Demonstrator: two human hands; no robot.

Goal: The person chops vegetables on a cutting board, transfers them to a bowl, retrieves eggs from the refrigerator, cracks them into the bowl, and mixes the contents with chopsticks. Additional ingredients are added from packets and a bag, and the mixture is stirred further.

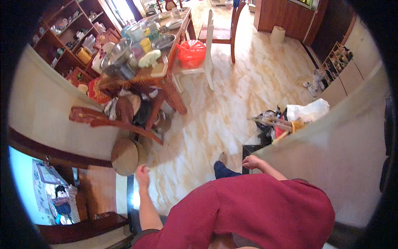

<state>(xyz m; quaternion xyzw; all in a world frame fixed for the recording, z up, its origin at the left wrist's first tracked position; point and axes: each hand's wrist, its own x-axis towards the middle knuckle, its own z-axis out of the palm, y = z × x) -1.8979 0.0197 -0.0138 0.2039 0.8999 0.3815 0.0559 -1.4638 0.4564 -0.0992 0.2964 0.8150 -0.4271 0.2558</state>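
Note:
Above the marble-patterned floor tiles [199, 124], my left hand [143, 176] hangs with its fingers loosely curled, and nothing shows in it. It is nearest to a round, flat-topped stool or box [125, 156] by the left wall, apart from it. My right hand [252, 162] is in front of my body beside the edge of the right wall [329, 168], its fingers curled too and no object visible in them. One shoe [222, 158] and a dark trouser leg [224, 170] show between the hands, beyond my red garment [248, 205].
A cluttered wooden table [144, 74] stands ahead left, a wooden chair [124, 123] at its near end. A red plastic bag [192, 53] sits on a white chair [189, 71]. Bags [306, 109] and sticks [273, 122] jut out by the right wall. A doorway [102, 186] opens at left.

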